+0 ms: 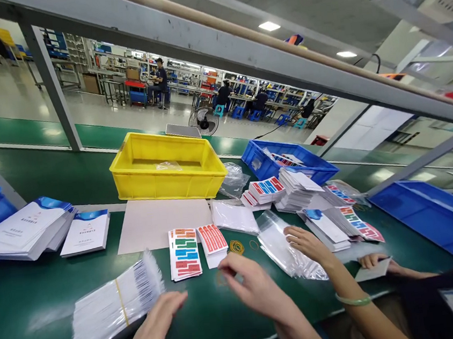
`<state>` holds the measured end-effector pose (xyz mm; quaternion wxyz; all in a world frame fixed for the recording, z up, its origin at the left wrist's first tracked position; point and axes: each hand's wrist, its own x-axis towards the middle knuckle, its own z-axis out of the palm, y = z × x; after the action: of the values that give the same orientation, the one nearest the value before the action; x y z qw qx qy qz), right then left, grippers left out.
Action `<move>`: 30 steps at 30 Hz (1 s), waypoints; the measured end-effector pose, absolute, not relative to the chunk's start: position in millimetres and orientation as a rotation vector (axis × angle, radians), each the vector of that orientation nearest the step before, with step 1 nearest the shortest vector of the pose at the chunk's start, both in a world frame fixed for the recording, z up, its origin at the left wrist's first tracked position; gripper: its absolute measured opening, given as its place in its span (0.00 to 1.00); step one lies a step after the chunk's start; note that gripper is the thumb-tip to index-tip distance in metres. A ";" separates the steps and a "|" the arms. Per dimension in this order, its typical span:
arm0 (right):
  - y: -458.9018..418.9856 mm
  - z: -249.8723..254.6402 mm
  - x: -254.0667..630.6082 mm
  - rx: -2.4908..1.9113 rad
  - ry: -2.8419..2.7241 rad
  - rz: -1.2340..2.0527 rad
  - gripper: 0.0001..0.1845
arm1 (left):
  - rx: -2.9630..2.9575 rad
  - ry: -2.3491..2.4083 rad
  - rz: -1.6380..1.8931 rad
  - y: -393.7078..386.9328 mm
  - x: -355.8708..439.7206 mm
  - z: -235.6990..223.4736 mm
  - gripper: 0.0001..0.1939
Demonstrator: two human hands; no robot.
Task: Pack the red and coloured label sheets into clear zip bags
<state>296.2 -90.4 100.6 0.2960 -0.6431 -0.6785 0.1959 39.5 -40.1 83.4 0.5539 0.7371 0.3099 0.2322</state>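
Note:
My left hand (158, 330) hovers low over the green mat, fingers stretched out and holding nothing. It is just right of a banded bundle of white sheets in clear sleeves (114, 308). My right hand (255, 285) is above the mat with loosely bent fingers spread, nothing visible in it. A rubber band (221, 279) lies under its thumb, and other rubber bands (237, 246) lie just beyond. Stacks of coloured label cards (185, 253) and red cards (212, 241) sit ahead of both hands.
A co-worker's hand with a green bangle (308, 244) rests on clear plastic bags (283, 247). A second co-worker hand (376, 261) holds a card. Farther off are a yellow bin (169, 183), blue bins (291, 165), booklets (28, 228), a grey cardboard sheet (159, 222) and more card stacks (293, 187).

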 end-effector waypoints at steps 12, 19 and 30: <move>-76.3 96.5 205.3 -1.210 -1.352 1.236 0.06 | 1.611 0.661 0.732 -48.5 41.7 68.7 0.10; -70.2 69.6 192.0 -0.863 -0.867 1.763 0.14 | 1.298 0.614 0.810 -55.2 32.7 65.1 0.14; -77.6 51.9 185.0 -1.153 -1.622 1.673 0.22 | 0.892 0.481 0.940 -71.7 9.5 43.1 0.12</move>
<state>185.0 -77.6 51.9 0.2677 -0.4274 -0.6011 0.6199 9.5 -71.7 43.1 0.7707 0.4112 0.2219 0.4333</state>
